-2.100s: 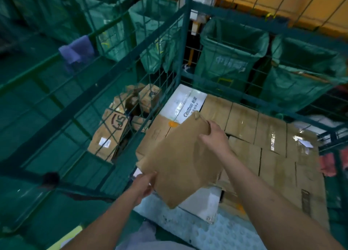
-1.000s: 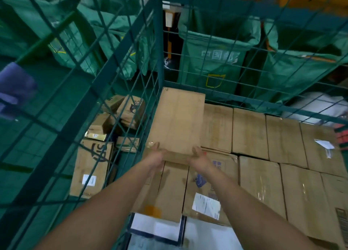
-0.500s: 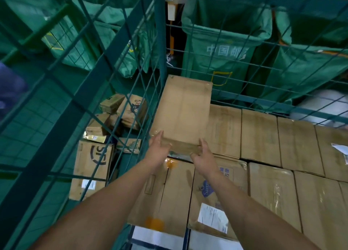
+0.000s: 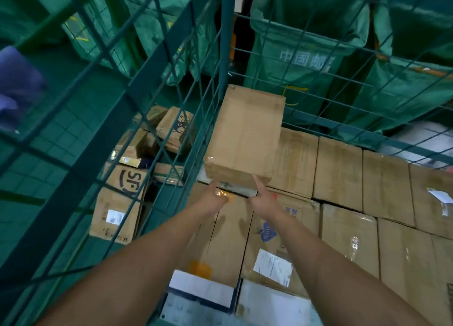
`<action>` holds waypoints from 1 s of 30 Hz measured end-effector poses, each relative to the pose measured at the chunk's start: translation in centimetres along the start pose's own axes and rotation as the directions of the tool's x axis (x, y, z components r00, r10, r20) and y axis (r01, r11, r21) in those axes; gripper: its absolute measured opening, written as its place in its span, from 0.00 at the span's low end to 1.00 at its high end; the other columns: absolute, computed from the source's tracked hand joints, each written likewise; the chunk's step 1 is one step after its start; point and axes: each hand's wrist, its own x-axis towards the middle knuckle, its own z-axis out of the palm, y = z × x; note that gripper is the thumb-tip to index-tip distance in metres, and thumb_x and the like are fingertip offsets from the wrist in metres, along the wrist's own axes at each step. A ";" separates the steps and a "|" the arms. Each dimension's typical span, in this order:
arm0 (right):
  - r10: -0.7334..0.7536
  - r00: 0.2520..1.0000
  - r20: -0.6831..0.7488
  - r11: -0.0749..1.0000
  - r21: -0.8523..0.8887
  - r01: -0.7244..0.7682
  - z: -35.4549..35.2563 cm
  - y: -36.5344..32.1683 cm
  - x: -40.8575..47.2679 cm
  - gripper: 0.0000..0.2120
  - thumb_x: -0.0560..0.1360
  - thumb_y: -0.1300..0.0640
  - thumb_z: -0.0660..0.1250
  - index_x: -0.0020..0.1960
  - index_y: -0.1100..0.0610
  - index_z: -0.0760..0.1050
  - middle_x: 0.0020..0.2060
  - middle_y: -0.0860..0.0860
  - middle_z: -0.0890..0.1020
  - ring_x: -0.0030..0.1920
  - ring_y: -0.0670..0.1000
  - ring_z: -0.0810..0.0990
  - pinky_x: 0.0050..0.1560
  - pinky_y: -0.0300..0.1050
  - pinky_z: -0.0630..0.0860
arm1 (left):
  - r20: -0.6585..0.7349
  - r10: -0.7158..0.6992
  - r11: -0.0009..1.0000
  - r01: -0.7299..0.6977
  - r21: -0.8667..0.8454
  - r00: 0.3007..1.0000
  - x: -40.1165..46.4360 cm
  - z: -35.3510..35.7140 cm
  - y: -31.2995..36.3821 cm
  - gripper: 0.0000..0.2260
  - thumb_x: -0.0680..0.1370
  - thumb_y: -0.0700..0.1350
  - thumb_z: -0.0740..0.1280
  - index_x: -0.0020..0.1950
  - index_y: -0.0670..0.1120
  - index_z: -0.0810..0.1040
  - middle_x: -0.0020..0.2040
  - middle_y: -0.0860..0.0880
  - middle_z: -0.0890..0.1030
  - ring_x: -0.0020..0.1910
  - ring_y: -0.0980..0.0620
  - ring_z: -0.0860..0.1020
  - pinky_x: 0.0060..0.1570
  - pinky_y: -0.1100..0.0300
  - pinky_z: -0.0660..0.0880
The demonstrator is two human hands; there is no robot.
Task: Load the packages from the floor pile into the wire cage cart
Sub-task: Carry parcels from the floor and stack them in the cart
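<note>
A plain brown cardboard box (image 4: 247, 134) lies in the far left corner of the green wire cage cart (image 4: 228, 56), on top of a layer of packed cartons (image 4: 340, 171). My left hand (image 4: 213, 199) and my right hand (image 4: 264, 198) are just in front of its near edge, fingers relaxed. The right forefinger touches that edge; the left hand sits just below it. Neither hand grips anything. Outside the cage's left wall lies the floor pile: an SF-marked carton (image 4: 117, 203) and a cat-logo box (image 4: 175, 129) among several others.
Green mail bags (image 4: 296, 70) hang beyond the far cage wall. A purple cloth (image 4: 17, 85) drapes on a rail at the left. A white bundle (image 4: 421, 139) lies past the right side. White-labelled parcels (image 4: 203, 289) sit in the cage near me.
The brown box went from my two hands onto the cartons in the far left corner and slid farther back. My hands have let go and eased back from its near edge.
</note>
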 end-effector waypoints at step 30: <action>0.001 0.872 0.489 0.896 0.386 -0.218 9.7 17.2 -33.7 0.07 0.85 0.53 0.62 0.59 0.55 0.75 0.53 0.54 0.82 0.45 0.50 0.80 0.54 0.46 0.78 | -0.248 -0.392 0.392 -0.083 -0.916 0.886 -40.9 19.4 -22.1 0.04 0.83 0.42 0.64 0.54 0.47 0.78 0.51 0.47 0.81 0.44 0.51 0.79 0.46 0.57 0.76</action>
